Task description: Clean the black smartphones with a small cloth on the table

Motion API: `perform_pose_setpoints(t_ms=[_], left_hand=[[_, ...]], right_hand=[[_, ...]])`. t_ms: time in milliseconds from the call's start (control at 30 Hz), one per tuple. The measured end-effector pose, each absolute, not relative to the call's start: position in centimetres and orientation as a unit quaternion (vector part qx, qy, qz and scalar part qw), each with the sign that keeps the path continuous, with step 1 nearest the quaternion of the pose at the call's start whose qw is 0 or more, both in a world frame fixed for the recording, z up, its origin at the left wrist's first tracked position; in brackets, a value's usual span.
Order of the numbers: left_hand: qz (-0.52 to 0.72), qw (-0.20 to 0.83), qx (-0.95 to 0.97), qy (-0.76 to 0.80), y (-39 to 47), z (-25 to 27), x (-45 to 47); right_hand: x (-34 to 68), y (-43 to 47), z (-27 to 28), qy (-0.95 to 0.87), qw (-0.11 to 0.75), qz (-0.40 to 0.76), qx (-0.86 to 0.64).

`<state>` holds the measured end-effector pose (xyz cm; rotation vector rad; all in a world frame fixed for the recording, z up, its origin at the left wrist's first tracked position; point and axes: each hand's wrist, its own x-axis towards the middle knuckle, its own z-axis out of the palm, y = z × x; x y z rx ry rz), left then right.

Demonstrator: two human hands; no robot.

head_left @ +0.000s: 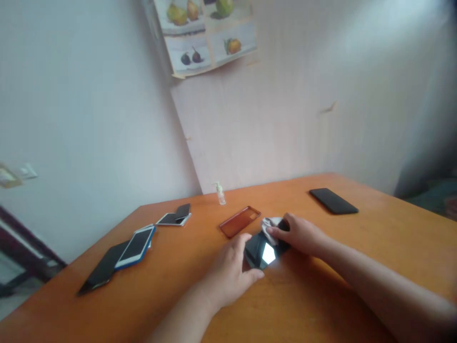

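A dark, glossy smartphone (254,248) lies tilted between my hands just above or on the table, a bright reflection on its screen. My left hand (233,269) grips its near left end, with the thumb along the lower edge and the fingers at the upper one. In my right hand (298,232) is a crumpled white cloth (268,229), pressed on the phone's far right part. Just behind the phone lies a reddish-brown translucent phone case (240,222) with a camera cutout.
On the orange wooden table (178,295), a white-and-blue tablet (136,247) overlaps a black one (105,267). Farther back are a white tablet (166,219) with a dark phone (183,211) on it, a small clear pump bottle (221,195) and a black tablet (332,201) at right.
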<state>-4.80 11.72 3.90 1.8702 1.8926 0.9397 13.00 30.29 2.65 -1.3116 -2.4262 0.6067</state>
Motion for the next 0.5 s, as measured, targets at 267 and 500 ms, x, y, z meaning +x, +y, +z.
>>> perform_pose_setpoints(t_ms=[267, 500], left_hand=[[0.274, 0.084, 0.69, 0.665, 12.1, 3.3, -4.5], [0.202, -0.008, 0.702, 0.683, 11.9, 3.2, -3.8]], right_hand=[[13.3, 31.8, 0.8, -0.881, 0.151, 0.211, -0.396], [13.5, 32.8, -0.5, -0.877, 0.191, 0.22, -0.382]])
